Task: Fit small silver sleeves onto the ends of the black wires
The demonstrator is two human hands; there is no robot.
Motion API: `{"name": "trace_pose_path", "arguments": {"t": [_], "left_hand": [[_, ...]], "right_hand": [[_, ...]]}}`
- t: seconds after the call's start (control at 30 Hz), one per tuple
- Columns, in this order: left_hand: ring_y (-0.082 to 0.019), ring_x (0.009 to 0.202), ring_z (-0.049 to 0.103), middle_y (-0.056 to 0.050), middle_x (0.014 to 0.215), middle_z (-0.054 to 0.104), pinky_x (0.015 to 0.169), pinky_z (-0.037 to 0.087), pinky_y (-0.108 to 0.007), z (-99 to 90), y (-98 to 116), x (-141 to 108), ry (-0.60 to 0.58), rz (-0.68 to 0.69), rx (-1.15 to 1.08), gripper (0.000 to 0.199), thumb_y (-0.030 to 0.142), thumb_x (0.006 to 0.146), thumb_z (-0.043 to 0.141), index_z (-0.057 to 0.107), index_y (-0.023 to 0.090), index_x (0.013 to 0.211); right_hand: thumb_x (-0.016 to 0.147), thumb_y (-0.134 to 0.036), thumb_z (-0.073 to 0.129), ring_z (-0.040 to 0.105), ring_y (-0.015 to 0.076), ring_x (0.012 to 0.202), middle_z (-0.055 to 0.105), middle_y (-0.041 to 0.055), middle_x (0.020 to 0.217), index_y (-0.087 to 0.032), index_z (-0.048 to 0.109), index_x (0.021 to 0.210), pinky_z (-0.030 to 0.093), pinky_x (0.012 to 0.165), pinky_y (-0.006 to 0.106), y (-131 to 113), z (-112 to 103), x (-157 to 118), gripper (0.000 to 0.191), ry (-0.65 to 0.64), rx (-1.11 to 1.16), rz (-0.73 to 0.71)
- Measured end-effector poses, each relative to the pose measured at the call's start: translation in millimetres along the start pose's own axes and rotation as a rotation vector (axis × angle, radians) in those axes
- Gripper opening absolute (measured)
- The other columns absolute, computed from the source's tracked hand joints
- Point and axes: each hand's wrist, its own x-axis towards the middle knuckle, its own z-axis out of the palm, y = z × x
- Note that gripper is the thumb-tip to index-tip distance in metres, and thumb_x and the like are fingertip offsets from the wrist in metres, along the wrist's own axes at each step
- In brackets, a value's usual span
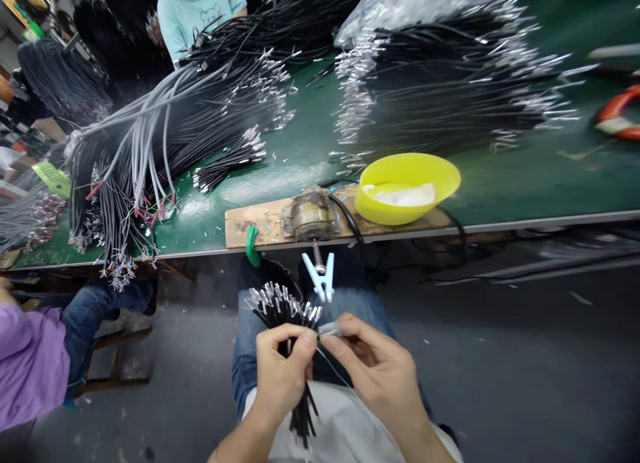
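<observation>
Above my lap, my left hand (pixel 284 370) is closed round a bundle of short black cables (pixel 280 310). Their silvery ends fan out at the top, and the black lower ends hang below the hand. My right hand (pixel 375 363) meets the left thumb and pinches a small shiny grey piece (pixel 330 329) between thumb and forefinger. A thin pale strand (pixel 334 366) trails down between the hands. Just beyond them, a light-blue clip (pixel 320 276) sits on the shaft of a small motor (pixel 313 213). What lies between the touching fingertips is partly hidden.
A wooden board (pixel 245 223) carries the motor and a yellow bowl (pixel 407 183) with white material. Piles of black cables (pixel 450 83) and grey cables (pixel 155 116) cover the green table (pixel 525 176). Co-workers sit across the table and at left. An orange-red ring (pixel 617 113) lies far right.
</observation>
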Motion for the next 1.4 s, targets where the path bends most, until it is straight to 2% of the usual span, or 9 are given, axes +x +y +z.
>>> {"name": "trace_pose_path", "arguments": {"t": [0.13, 0.27, 0.63, 0.77, 0.87, 1.0, 1.17, 1.23, 1.4], "left_hand": [[-0.008, 0.035, 0.034, 0.005, 0.038, 0.04, 0.038, 0.028, -0.022, 2.0, 2, -1, 0.038, 0.011, -0.001, 0.034, 0.046, 0.066, 0.056, 0.057, 0.014, 0.056], [-0.008, 0.035, 0.033, 0.005, 0.037, 0.038, 0.038, 0.027, -0.022, 2.2, 4, -2, 0.057, 0.013, 0.014, 0.036, 0.048, 0.067, 0.054, 0.05, 0.017, 0.05], [-0.008, 0.036, 0.031, 0.006, 0.037, 0.033, 0.04, 0.027, -0.023, 3.7, 8, -6, 0.039, -0.005, 0.046, 0.053, 0.067, 0.068, 0.046, 0.044, 0.019, 0.045], [-0.008, 0.038, 0.033, 0.005, 0.037, 0.035, 0.042, 0.028, -0.023, 2.7, 11, -5, 0.08, 0.011, 0.067, 0.051, 0.063, 0.067, 0.049, 0.041, 0.019, 0.042], [-0.008, 0.036, 0.033, 0.005, 0.036, 0.036, 0.04, 0.028, -0.023, 2.2, 10, -3, 0.101, 0.003, 0.032, 0.048, 0.058, 0.066, 0.053, 0.042, 0.019, 0.041], [-0.006, 0.032, 0.031, 0.007, 0.033, 0.036, 0.037, 0.026, -0.021, 0.2, 3, 0, 0.106, 0.002, -0.041, 0.038, 0.049, 0.068, 0.055, 0.053, 0.016, 0.048], [-0.006, 0.032, 0.034, 0.006, 0.033, 0.04, 0.037, 0.027, -0.021, -4.6, 3, 0, 0.098, 0.047, 0.01, 0.034, 0.041, 0.069, 0.058, 0.057, 0.015, 0.046], [-0.007, 0.033, 0.035, 0.006, 0.033, 0.041, 0.038, 0.028, -0.021, -5.2, 4, 0, 0.088, 0.059, 0.029, 0.034, 0.04, 0.069, 0.059, 0.059, 0.014, 0.046], [-0.007, 0.033, 0.036, 0.005, 0.034, 0.043, 0.037, 0.029, -0.021, -2.7, 3, 3, 0.078, 0.085, 0.014, 0.034, 0.042, 0.065, 0.063, 0.06, 0.014, 0.047]], "right_hand": [[0.076, -0.032, 0.061, 0.041, 0.0104, 0.044, 0.044, -0.0026, 0.053, -0.019, 0.052, 0.057, 0.035, 0.039, 0.021, -3, 4, -2, 0.024, 0.042, 0.044, 0.046], [0.076, -0.027, 0.06, 0.042, 0.0108, 0.044, 0.044, -0.0023, 0.053, -0.019, 0.053, 0.058, 0.035, 0.039, 0.022, -3, 8, -5, 0.022, 0.078, 0.0, 0.017], [0.073, -0.007, 0.06, 0.049, 0.0122, 0.041, 0.054, -0.0016, 0.049, -0.023, 0.055, 0.068, 0.041, 0.041, 0.024, -4, 13, -5, 0.017, 0.234, -0.411, -0.507], [0.071, -0.008, 0.06, 0.054, 0.0136, 0.042, 0.058, -0.0018, 0.049, -0.025, 0.057, 0.066, 0.045, 0.045, 0.026, -4, 10, -5, 0.018, 0.205, -0.46, -0.554], [0.068, -0.009, 0.061, 0.051, 0.0131, 0.041, 0.057, -0.0027, 0.048, -0.025, 0.058, 0.062, 0.045, 0.045, 0.027, -6, 10, -5, 0.018, 0.187, -0.32, -0.496], [0.069, -0.012, 0.057, 0.045, 0.0117, 0.041, 0.051, -0.0023, 0.051, -0.023, 0.061, 0.065, 0.042, 0.04, 0.024, -9, 10, -3, 0.012, 0.202, -0.064, -0.211], [0.066, -0.023, 0.064, 0.047, 0.0104, 0.047, 0.057, 0.0004, 0.065, -0.02, 0.063, 0.085, 0.044, 0.042, 0.021, -7, 5, 7, 0.019, 0.026, 0.107, 0.105], [0.069, -0.027, 0.064, 0.048, 0.011, 0.05, 0.058, 0.001, 0.068, -0.019, 0.062, 0.088, 0.045, 0.045, 0.021, -5, 2, 9, 0.021, -0.016, 0.142, 0.142], [0.078, -0.029, 0.058, 0.047, 0.0134, 0.053, 0.05, 0.0013, 0.061, -0.018, 0.059, 0.064, 0.04, 0.045, 0.024, -4, -1, 8, 0.018, -0.051, 0.063, 0.031]]}}
